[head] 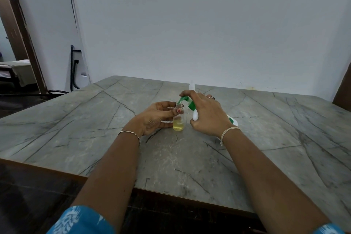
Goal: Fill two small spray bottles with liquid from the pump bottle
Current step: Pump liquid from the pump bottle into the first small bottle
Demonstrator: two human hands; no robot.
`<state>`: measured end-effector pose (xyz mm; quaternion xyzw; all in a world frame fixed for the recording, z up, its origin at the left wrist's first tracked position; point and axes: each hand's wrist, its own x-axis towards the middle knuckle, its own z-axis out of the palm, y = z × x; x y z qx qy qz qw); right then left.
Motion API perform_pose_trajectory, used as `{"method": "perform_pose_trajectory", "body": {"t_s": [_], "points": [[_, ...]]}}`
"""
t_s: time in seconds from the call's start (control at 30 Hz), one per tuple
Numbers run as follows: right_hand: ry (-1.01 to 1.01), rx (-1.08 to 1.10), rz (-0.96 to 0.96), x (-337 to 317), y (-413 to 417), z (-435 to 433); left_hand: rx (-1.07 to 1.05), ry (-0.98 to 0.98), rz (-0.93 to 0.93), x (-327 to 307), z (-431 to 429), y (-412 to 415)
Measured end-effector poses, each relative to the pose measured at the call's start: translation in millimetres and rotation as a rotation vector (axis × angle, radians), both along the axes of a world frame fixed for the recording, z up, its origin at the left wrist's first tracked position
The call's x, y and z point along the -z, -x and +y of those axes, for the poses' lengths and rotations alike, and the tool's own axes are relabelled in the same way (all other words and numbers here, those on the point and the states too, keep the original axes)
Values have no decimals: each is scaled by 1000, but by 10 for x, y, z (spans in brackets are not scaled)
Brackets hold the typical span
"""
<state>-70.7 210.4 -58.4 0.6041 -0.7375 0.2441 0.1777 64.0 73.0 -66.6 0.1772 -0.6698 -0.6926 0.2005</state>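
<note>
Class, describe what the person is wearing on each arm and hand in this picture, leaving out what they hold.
The left hand has red-painted nails and a thin metal bracelet at the wrist. The right hand wears a finger ring and a pale thread band round the wrist. Both forearms are bare; blue sleeves with a white pattern show at the bottom edge.

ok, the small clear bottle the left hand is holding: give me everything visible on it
The small clear bottle looks like transparent plastic, upright on the table. Its threaded neck is open, with no cap on. Pale yellow liquid fills roughly the lower third. The left hand grips its upper body, thumb across the front. The pump bottle's green spout, pressed by the right hand, sits at its mouth.
</note>
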Motion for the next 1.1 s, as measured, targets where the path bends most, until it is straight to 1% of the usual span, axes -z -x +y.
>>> {"method": "perform_pose_trajectory", "body": {"t_s": [0.13, 0.4, 0.57, 0.7, 0.9, 1.1], "points": [[17, -14, -43, -4, -15, -22, 5, 1, 2, -6, 18, -10], [-11, 37, 60, 1, -31, 24, -9, -30, 13, 8, 17, 1], [-17, 21, 24, -6, -32, 18, -3, -25, 10, 0, 24, -10], [17, 0, -14, -16, -34, -2, -3, -11, 8, 6, 20, -5], [0, 21, 49, -1, -27, 12, -8, -29, 19, -6, 39, -10], [-13, 21, 43, -8, -19, 24, -8, -48, 25, -21, 49, -11]]}}
